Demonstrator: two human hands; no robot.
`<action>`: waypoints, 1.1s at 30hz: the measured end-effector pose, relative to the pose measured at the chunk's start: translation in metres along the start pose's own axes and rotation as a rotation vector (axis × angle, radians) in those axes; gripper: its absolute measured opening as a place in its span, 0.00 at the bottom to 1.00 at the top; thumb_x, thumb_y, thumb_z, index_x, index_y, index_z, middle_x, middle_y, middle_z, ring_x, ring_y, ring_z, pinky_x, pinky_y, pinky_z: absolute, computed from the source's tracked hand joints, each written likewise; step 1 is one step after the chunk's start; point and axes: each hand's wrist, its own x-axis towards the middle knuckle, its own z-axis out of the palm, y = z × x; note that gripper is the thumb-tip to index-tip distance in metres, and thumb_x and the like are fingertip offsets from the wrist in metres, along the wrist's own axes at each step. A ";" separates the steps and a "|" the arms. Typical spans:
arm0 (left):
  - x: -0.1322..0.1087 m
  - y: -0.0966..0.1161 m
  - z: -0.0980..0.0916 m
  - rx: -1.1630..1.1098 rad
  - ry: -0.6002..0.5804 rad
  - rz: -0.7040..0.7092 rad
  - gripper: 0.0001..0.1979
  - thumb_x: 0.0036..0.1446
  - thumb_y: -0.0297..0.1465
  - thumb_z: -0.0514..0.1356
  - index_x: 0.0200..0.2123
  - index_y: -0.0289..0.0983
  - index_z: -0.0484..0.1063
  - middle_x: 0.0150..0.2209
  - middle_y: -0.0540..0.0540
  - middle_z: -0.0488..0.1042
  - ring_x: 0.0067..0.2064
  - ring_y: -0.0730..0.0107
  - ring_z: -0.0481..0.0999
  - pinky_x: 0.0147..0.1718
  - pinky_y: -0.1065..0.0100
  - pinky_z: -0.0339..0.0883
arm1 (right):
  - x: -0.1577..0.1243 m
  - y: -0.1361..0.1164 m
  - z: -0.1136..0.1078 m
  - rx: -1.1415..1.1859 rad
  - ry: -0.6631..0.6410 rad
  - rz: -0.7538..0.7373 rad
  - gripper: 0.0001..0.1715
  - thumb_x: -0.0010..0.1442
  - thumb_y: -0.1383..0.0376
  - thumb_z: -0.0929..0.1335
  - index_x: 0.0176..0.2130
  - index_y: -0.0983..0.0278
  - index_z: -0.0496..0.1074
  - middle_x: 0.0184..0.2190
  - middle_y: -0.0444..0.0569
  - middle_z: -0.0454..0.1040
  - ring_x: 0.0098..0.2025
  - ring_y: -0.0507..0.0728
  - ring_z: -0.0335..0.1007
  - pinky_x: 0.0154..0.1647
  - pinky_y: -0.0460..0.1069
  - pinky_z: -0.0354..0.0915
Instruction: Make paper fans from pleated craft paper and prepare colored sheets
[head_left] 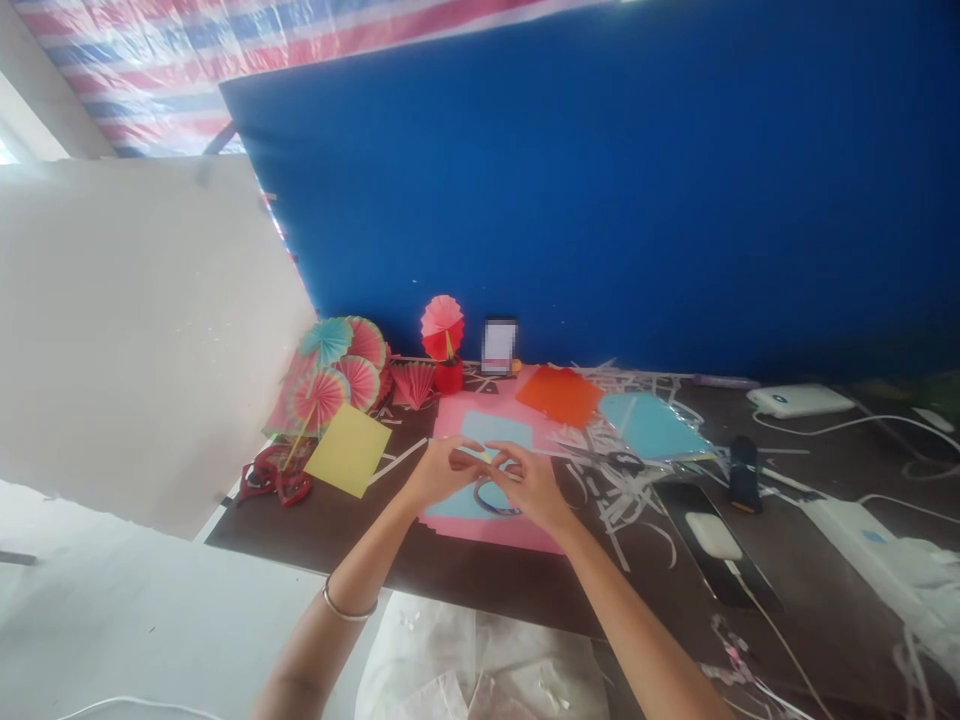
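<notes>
My left hand (450, 467) and my right hand (523, 478) meet over a light blue paper sheet (442, 503), their fingertips pinched close together. A thin curled strip (496, 508) loops down from between the fingers, just above the sheet. Its ends are hidden by the fingers, so which hand grips which part is hard to see. Beneath the blue sheet lies larger pink paper (495, 535). To the left of my left hand is a yellow paper square (349, 450). A pair of scissors (619, 460) rests to the right of my right hand.
Folded paper fans (319, 398) stand at the back left, beside a red pot (448, 377) with a paper flower. Orange paper (560, 394), a packet of blue paper (652, 425) and loose white strips (619, 500) lie right. Further right are a phone (686, 505), cables and a power strip (862, 545).
</notes>
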 end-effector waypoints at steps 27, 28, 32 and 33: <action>0.007 -0.017 0.027 -0.092 0.199 0.105 0.15 0.54 0.39 0.56 0.31 0.35 0.78 0.30 0.47 0.77 0.40 0.61 0.74 0.42 0.63 0.67 | -0.003 0.006 -0.003 -0.199 0.132 -0.073 0.15 0.56 0.56 0.64 0.40 0.63 0.69 0.36 0.50 0.72 0.29 0.52 0.66 0.34 0.49 0.66; 0.008 -0.019 0.028 -0.144 0.231 0.083 0.16 0.53 0.40 0.56 0.31 0.35 0.78 0.30 0.48 0.77 0.38 0.62 0.75 0.42 0.63 0.68 | -0.004 0.007 -0.003 -0.221 0.174 -0.077 0.16 0.55 0.57 0.64 0.42 0.63 0.68 0.36 0.50 0.71 0.29 0.52 0.66 0.34 0.49 0.66; 0.010 -0.022 0.028 -0.313 0.280 0.037 0.15 0.50 0.40 0.60 0.32 0.34 0.78 0.32 0.47 0.78 0.39 0.62 0.75 0.44 0.61 0.68 | -0.007 0.005 -0.004 -0.313 0.208 -0.190 0.12 0.57 0.58 0.64 0.38 0.62 0.70 0.33 0.49 0.72 0.30 0.54 0.67 0.32 0.49 0.66; 0.011 -0.022 0.028 -0.346 0.271 0.032 0.15 0.49 0.39 0.60 0.33 0.33 0.78 0.33 0.46 0.78 0.40 0.62 0.75 0.45 0.60 0.68 | -0.007 0.003 -0.004 -0.330 0.194 -0.213 0.12 0.58 0.58 0.63 0.35 0.62 0.70 0.31 0.49 0.72 0.31 0.54 0.67 0.32 0.48 0.66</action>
